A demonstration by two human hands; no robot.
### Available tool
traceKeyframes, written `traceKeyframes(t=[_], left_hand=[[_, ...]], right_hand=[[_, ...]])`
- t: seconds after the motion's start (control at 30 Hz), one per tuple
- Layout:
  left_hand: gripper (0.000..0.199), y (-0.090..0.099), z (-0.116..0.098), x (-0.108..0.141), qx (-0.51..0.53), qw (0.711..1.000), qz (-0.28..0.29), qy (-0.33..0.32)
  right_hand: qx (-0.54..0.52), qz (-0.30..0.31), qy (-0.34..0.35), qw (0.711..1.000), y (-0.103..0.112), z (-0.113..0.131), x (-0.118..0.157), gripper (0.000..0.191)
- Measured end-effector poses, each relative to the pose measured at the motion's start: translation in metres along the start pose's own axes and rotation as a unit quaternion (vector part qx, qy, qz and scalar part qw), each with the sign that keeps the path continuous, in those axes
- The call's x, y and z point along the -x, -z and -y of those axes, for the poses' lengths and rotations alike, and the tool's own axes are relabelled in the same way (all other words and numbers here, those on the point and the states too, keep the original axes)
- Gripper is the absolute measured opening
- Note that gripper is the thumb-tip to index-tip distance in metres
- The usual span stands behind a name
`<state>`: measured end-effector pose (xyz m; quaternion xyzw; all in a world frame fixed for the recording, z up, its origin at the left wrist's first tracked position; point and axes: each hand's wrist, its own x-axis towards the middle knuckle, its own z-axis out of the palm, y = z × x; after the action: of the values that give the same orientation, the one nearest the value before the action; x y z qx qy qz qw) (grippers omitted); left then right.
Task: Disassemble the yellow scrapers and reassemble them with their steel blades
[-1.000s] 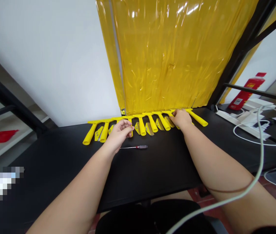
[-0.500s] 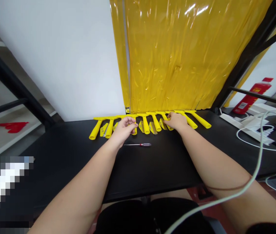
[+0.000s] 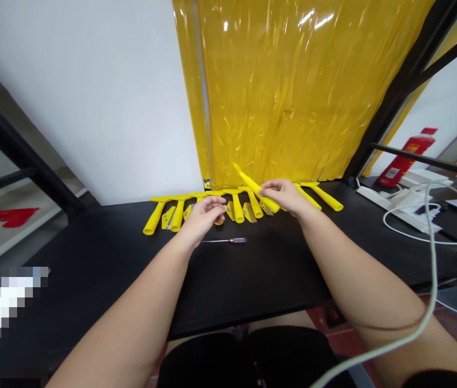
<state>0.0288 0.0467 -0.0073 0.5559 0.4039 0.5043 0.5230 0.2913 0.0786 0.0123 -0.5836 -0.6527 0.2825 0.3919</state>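
My right hand (image 3: 287, 196) is closed on a yellow T-shaped scraper handle (image 3: 249, 182), lifted and tilted above the row, its flat end up and to the left. My left hand (image 3: 205, 218) hovers at the row's middle, fingers curled and thumb against the fingertips; whatever is in the pinch is too small to make out. Several like yellow handles (image 3: 154, 218) lie side by side on the black table (image 3: 248, 280). Between them sit small yellow pieces (image 3: 166, 218) with metal blades. Just right of my left wrist lies a screwdriver (image 3: 232, 241) with a clear handle.
A yellow plastic curtain (image 3: 293, 108) and a white panel (image 3: 131, 108) stand behind the row. At the right are a red bottle (image 3: 406, 159), a white power strip (image 3: 394, 207) and a pale cable (image 3: 433, 258) crossing over my right forearm. A red object (image 3: 14, 216) lies on the left shelf.
My right hand has picked a yellow scraper handle up out of the row and tilted it. My left hand stays almost where it was. The view has shifted slightly.
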Motion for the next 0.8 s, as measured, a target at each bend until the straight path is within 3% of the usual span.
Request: traceKeyframes(t=[0.13,0.23,0.3,0.37,0.4,0.53,0.67,0.8], left_hand=[[0.043,-0.006,0.000,0.003,-0.001,0.999,0.039,0.019],[0.037,-0.009,-0.001,0.005,-0.015,0.999,0.029,-0.002],[0.032,-0.008,-0.003,0.005,-0.043,0.999,0.011,-0.020],[0.027,-0.005,-0.008,0.006,-0.093,0.995,-0.003,-0.029],[0.025,-0.002,-0.010,0.007,-0.126,0.991,-0.007,-0.031],[0.020,0.006,-0.020,0.011,-0.294,0.955,0.004,-0.036],[0.023,0.007,-0.023,0.016,-0.420,0.906,0.034,-0.039],[0.023,0.006,-0.021,0.017,-0.477,0.876,0.059,-0.032]], right_hand=[[-0.103,0.076,0.151,0.980,-0.037,0.021,0.025,0.033],[-0.044,0.091,0.213,0.972,-0.050,0.031,0.038,0.032],[0.020,0.104,0.222,0.969,-0.044,0.032,0.038,0.030],[0.132,0.076,0.168,0.974,-0.028,0.026,0.030,0.028],[0.212,0.033,0.108,0.971,-0.019,0.021,0.023,0.027],[0.311,-0.017,-0.025,0.950,0.012,-0.010,-0.006,0.021],[0.368,-0.010,-0.111,0.923,0.014,-0.030,-0.021,0.023],[0.400,0.000,-0.147,0.905,0.008,-0.033,-0.026,0.032]])
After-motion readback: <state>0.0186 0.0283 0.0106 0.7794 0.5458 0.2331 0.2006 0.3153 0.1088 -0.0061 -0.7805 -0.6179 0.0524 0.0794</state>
